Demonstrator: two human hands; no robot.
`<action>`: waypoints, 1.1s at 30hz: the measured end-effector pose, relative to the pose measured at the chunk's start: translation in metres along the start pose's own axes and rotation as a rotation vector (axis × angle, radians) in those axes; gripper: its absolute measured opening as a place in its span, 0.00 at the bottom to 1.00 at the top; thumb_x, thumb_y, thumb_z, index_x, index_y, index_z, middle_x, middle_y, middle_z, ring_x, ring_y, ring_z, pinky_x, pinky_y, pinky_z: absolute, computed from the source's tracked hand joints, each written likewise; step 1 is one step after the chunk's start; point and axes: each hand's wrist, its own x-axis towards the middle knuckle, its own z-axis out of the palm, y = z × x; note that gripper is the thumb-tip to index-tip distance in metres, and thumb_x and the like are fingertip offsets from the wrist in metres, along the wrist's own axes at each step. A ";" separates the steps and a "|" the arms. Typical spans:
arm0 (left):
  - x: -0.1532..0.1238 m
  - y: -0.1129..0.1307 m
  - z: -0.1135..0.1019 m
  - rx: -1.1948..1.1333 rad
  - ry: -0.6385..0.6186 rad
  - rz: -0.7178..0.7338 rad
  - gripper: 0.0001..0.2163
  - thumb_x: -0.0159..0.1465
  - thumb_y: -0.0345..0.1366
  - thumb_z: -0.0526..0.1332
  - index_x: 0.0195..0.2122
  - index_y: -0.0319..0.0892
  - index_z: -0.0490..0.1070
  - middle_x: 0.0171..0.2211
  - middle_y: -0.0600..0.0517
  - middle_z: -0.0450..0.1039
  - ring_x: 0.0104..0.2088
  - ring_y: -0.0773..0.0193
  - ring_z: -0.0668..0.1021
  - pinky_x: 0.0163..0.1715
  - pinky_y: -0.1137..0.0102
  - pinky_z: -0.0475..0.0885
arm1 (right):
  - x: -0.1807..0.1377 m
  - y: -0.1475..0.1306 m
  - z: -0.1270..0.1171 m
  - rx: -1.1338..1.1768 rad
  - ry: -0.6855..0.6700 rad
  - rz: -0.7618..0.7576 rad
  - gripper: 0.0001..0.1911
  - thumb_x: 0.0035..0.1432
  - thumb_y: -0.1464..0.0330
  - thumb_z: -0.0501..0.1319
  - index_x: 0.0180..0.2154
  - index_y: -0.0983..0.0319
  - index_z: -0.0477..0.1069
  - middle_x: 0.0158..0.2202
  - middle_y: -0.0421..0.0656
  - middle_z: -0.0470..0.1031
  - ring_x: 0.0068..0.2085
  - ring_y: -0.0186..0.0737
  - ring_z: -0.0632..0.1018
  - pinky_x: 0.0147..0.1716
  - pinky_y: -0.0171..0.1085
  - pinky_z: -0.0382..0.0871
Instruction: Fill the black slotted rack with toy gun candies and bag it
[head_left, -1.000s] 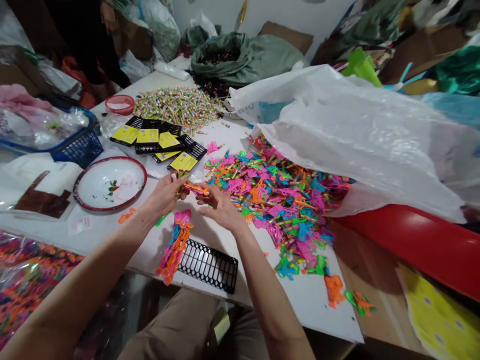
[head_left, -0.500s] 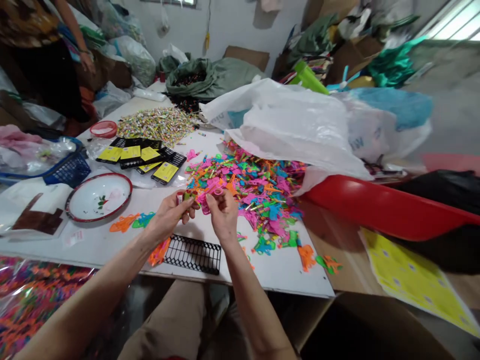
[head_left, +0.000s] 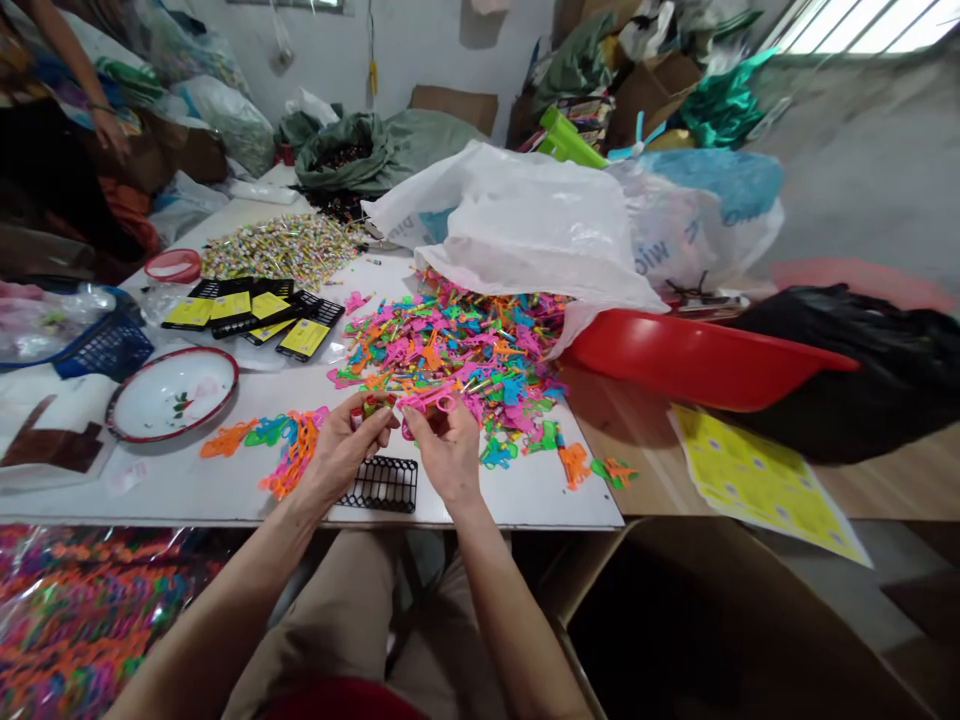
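Note:
Above the front of the white table, my left hand (head_left: 346,445) is closed around small red and yellow-green tubes (head_left: 373,404). My right hand (head_left: 451,455) pinches a pink plastic toy piece (head_left: 429,400) with a ring at one end. The fingertips of both hands are close together, and the left ones partly hide the tubes. Below them lies a black plastic grid tray (head_left: 384,484), partly covered by my left hand. Behind my hands spreads a heap of colourful plastic pieces (head_left: 465,345). A row of orange, blue and pink pieces (head_left: 296,455) lies left of my left hand.
An enamel basin (head_left: 122,412) and black trays with yellow cards (head_left: 304,338) stand to the left. Farther back is a pile of small tubes (head_left: 281,245). A white plastic sack (head_left: 525,220), a red tub (head_left: 697,360) and yellow sheets (head_left: 757,480) lie to the right. Another person's hand (head_left: 110,130) shows far left.
My view has turned to the right, so the table appears shifted left. The pink piece now shows lengthwise between my hands, with its ring by my right fingers.

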 end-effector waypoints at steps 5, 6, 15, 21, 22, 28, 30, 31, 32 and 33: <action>-0.006 -0.001 -0.003 -0.004 0.006 0.014 0.16 0.55 0.44 0.69 0.39 0.39 0.73 0.22 0.54 0.71 0.20 0.75 0.67 0.15 0.81 0.56 | -0.003 0.004 0.003 -0.014 0.020 0.001 0.14 0.52 0.58 0.65 0.30 0.61 0.68 0.25 0.38 0.72 0.25 0.33 0.71 0.26 0.33 0.67; -0.007 -0.001 -0.005 -0.003 0.008 0.013 0.16 0.55 0.44 0.69 0.39 0.39 0.73 0.22 0.55 0.70 0.20 0.75 0.67 0.15 0.81 0.56 | -0.004 0.005 0.004 -0.025 0.018 0.005 0.14 0.52 0.57 0.65 0.30 0.61 0.69 0.25 0.38 0.72 0.25 0.34 0.71 0.26 0.33 0.67; -0.010 -0.005 -0.019 0.045 0.019 0.027 0.15 0.57 0.43 0.67 0.42 0.41 0.74 0.26 0.53 0.74 0.22 0.74 0.69 0.18 0.80 0.59 | -0.003 0.006 0.006 -0.029 0.006 0.031 0.17 0.47 0.55 0.68 0.26 0.61 0.68 0.21 0.38 0.72 0.24 0.35 0.70 0.23 0.34 0.66; -0.010 -0.005 -0.020 0.146 -0.012 0.033 0.14 0.57 0.43 0.67 0.41 0.40 0.75 0.22 0.54 0.71 0.23 0.73 0.70 0.19 0.79 0.59 | -0.006 0.008 0.004 -0.019 -0.008 0.045 0.17 0.47 0.56 0.68 0.27 0.61 0.70 0.22 0.38 0.73 0.25 0.36 0.71 0.25 0.35 0.67; -0.010 -0.005 -0.019 0.143 -0.016 0.032 0.14 0.57 0.43 0.67 0.40 0.40 0.75 0.22 0.55 0.70 0.22 0.73 0.69 0.19 0.79 0.59 | -0.007 0.008 0.004 -0.024 -0.006 0.052 0.16 0.47 0.56 0.68 0.28 0.61 0.70 0.22 0.38 0.73 0.24 0.36 0.71 0.25 0.35 0.67; -0.012 -0.007 -0.020 0.314 -0.020 0.087 0.11 0.58 0.40 0.65 0.40 0.42 0.76 0.26 0.53 0.75 0.25 0.69 0.73 0.27 0.75 0.67 | -0.014 0.007 0.001 -0.073 0.010 0.054 0.14 0.50 0.57 0.65 0.28 0.61 0.70 0.23 0.39 0.73 0.25 0.37 0.71 0.26 0.36 0.67; -0.015 -0.008 -0.022 0.459 -0.011 0.142 0.09 0.58 0.38 0.64 0.39 0.43 0.77 0.31 0.51 0.77 0.29 0.67 0.75 0.31 0.74 0.69 | -0.020 0.010 -0.001 -0.118 0.017 0.050 0.14 0.50 0.56 0.65 0.26 0.61 0.69 0.22 0.39 0.72 0.25 0.37 0.71 0.26 0.36 0.66; -0.016 -0.010 -0.023 0.511 -0.034 0.162 0.09 0.58 0.37 0.63 0.39 0.43 0.77 0.31 0.51 0.77 0.30 0.66 0.75 0.32 0.73 0.69 | -0.023 0.014 -0.001 -0.155 0.038 0.051 0.15 0.50 0.55 0.64 0.25 0.60 0.69 0.21 0.39 0.71 0.24 0.37 0.70 0.25 0.36 0.65; -0.017 -0.012 -0.024 0.549 -0.074 0.171 0.08 0.59 0.37 0.62 0.38 0.43 0.77 0.31 0.51 0.77 0.31 0.65 0.76 0.33 0.72 0.69 | -0.026 0.019 -0.001 -0.193 0.059 0.056 0.17 0.50 0.54 0.65 0.24 0.60 0.68 0.20 0.38 0.70 0.23 0.37 0.68 0.24 0.36 0.64; -0.017 -0.014 -0.024 0.579 -0.128 0.172 0.09 0.59 0.37 0.61 0.38 0.42 0.77 0.31 0.50 0.78 0.31 0.64 0.76 0.33 0.72 0.70 | -0.026 0.025 -0.001 -0.221 0.075 0.066 0.18 0.49 0.53 0.65 0.23 0.60 0.67 0.19 0.38 0.69 0.22 0.36 0.67 0.23 0.36 0.62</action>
